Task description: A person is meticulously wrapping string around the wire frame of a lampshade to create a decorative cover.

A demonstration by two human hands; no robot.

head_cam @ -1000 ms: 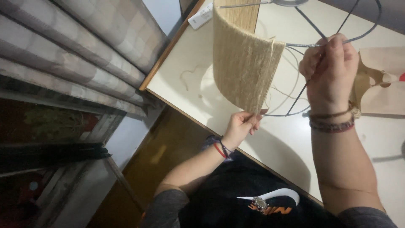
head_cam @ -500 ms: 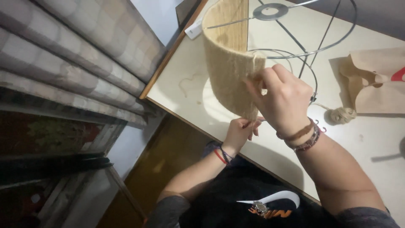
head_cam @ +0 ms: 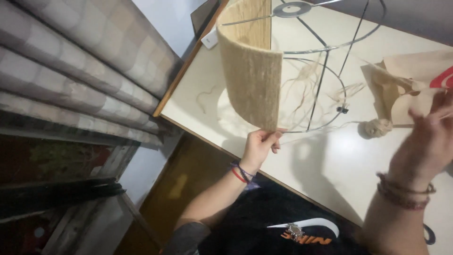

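While the left hand point(head_cam: 258, 146) pinches the bottom corner of the jute wrap point(head_cam: 250, 71) between thumb and fingers, the frame point(head_cam: 325, 61) it covers stands over the near-left part of the counter point(head_cam: 330, 160), its lower ring close to the near edge. That wrap, a dense band of wound twine, covers only the left side of the wire lampshade; the rest is bare metal, with thin upright rods, a small centre ring at the top and two large hoops showing. The right hand point(head_cam: 434, 137) is lifted well apart from the frame, toward the right edge of the counter, blurred, fingers spread and loose, holding nothing that can be made out. Between the two hands, on the counter just right of the lower hoop, lies a small twine ball point(head_cam: 376, 127), with a strand running from it toward the frame. Loose fibres point(head_cam: 306, 75) hang and lie inside the hoops. Behind the ball, toward the far-right corner, sits a crumpled brown paper bag point(head_cam: 415, 80), partly hidden by the raised right hand. A short curl of scrap twine point(head_cam: 205, 97) lies near the left edge, and a small white box point(head_cam: 210, 38) rests by the far-left corner. Checked curtains point(head_cam: 80, 71) hang beyond the left edge.
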